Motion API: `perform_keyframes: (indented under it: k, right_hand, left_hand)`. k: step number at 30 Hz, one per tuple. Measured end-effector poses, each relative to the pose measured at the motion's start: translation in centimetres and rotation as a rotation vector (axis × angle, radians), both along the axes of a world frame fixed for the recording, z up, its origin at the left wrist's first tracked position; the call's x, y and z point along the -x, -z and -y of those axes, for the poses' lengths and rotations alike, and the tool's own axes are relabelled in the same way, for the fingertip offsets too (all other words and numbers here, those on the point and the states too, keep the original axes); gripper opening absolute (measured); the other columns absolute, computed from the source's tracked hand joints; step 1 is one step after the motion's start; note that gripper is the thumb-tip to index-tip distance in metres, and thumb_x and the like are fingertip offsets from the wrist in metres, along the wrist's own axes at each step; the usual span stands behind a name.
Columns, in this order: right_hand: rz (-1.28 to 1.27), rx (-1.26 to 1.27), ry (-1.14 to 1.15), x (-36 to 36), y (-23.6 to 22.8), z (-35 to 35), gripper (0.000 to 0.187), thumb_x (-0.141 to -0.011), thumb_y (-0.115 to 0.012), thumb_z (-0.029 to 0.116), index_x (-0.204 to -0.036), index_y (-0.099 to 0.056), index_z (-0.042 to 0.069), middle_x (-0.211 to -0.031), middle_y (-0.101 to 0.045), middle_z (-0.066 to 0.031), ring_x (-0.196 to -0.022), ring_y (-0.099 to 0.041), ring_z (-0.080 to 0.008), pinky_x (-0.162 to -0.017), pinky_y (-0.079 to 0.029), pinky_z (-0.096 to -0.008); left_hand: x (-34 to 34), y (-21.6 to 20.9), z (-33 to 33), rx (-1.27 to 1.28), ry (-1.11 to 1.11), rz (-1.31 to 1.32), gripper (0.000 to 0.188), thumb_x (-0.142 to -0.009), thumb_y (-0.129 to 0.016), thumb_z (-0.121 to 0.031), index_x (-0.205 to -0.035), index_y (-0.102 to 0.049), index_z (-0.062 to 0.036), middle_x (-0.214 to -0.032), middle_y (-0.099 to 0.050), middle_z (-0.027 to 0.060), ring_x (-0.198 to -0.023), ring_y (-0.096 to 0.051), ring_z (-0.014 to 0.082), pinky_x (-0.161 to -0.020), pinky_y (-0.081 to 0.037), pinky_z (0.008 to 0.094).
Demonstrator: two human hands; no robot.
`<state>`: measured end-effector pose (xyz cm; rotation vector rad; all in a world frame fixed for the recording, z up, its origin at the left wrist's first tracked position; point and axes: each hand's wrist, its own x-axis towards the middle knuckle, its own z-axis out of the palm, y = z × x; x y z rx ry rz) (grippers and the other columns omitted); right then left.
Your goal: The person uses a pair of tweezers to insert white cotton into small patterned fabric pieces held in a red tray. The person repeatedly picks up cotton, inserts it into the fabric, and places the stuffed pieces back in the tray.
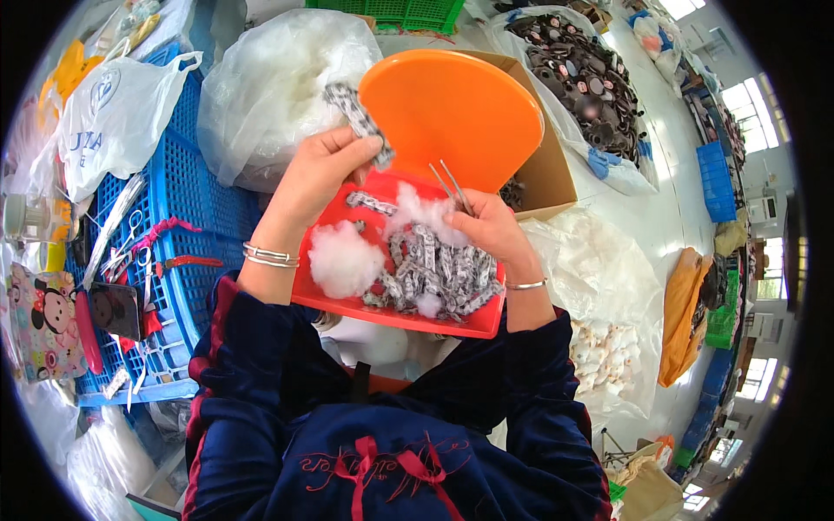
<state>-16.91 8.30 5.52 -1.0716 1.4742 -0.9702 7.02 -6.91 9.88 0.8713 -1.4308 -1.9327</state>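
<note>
My left hand pinches a small grey-and-white patterned fabric tube, raised above the far left of a red tray. In my right hand is a pair of metal tweezers, tips pointing up and away, over the tray's right side. The tray rests over my lap. It holds a pile of similar patterned fabric pieces, one separate piece near the far edge, and tufts of white stuffing. An orange round-edged tray stands just beyond it.
Blue plastic crates at left carry scissors, a phone and a white bag. A clear bag of stuffing sits far left. Behind the orange tray is a cardboard box; a sack of dark pieces lies beyond.
</note>
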Motion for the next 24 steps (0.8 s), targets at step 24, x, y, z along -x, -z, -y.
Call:
perform_keyframes:
  k: [24]
  right_hand:
    - [0.204,0.127,0.08,-1.9,-1.9,-0.5,0.022,-0.089,-0.065,0.004,-0.11,-0.063,-0.001,-0.091,-0.066,0.0015,-0.08,-0.059,-0.0042,-0.069,-0.048,-0.0213]
  left_hand:
    - [0.8,2.1,-3.4,-0.115,0.177,-0.152,0.02,-0.095,-0.064,-0.019,-0.103,-0.07,-0.0019,-0.104,-0.059,-0.0014,-0.064,-0.052,0.0022,-0.057,-0.042,0.019]
